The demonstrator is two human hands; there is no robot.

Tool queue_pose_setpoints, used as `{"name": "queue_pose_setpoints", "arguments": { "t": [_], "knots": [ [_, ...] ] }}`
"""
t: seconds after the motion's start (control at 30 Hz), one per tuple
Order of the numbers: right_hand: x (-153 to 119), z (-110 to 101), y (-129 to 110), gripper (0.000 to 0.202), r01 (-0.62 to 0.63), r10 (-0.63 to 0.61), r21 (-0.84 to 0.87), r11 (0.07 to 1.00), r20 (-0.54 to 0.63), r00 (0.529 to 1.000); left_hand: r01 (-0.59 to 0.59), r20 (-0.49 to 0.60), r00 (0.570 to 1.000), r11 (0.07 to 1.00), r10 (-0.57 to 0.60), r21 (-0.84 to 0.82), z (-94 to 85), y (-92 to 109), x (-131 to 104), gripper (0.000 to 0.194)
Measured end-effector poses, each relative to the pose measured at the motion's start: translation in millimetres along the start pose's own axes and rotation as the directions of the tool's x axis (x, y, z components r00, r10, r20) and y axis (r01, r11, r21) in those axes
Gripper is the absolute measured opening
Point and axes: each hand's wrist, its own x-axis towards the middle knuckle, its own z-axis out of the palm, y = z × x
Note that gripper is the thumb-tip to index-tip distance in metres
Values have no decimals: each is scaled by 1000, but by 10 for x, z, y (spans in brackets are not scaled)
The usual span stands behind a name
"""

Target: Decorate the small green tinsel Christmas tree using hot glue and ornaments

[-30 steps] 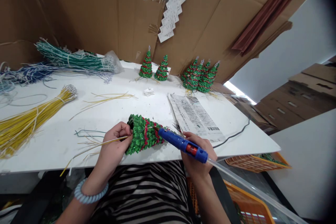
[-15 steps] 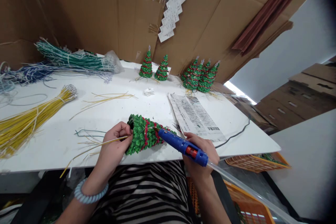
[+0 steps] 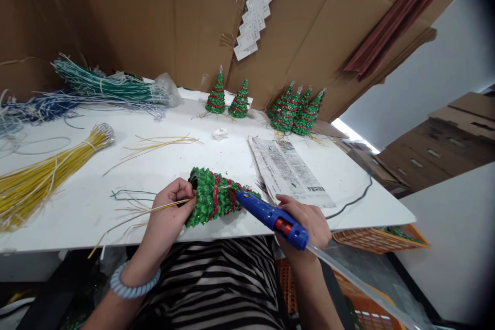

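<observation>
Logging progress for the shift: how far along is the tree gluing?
Done: five small trees stand upright at the back of the table. In hand: the left hand holds a green tree lying on its side, plus yellow wires; the right hand points the blue glue gun at its tip end. Left: big yellow and green wire bundles remain unused.

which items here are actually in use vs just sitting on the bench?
In use:
left hand, on green tree cone with yellow wire
right hand, holding blue glue gun

Lying about:
finished trees
yellow wire bundle
green wire bundle
printed sheet
orange basket
</observation>
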Motion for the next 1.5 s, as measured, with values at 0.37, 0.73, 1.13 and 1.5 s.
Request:
{"name": "queue_pose_setpoints", "arguments": {
  "t": [0.37, 0.73, 1.13, 1.5],
  "knots": [
    [-2, -74, 880, 36, -677, 790, -449, 584, 119, 602, -16, -21, 1000, 1000, 17, 18, -14, -6, 8, 16],
    [-219, -80, 1306, 40, -565, 767, -585, 582, 162, 621, -13, -28, 1000, 999, 13, 33, -40, -43, 3, 17],
    [186, 399, -395, 27, -421, 267, 525, 740, 345, 900, -20, 7, 1000, 1000, 19, 22, -61, -61, -7, 21],
    [93, 470, -427, 35, -441, 266, 582, 683, 365, 892, -19, 5, 1000, 1000, 19, -21, -90, -94, 30, 25]
  ]
}}
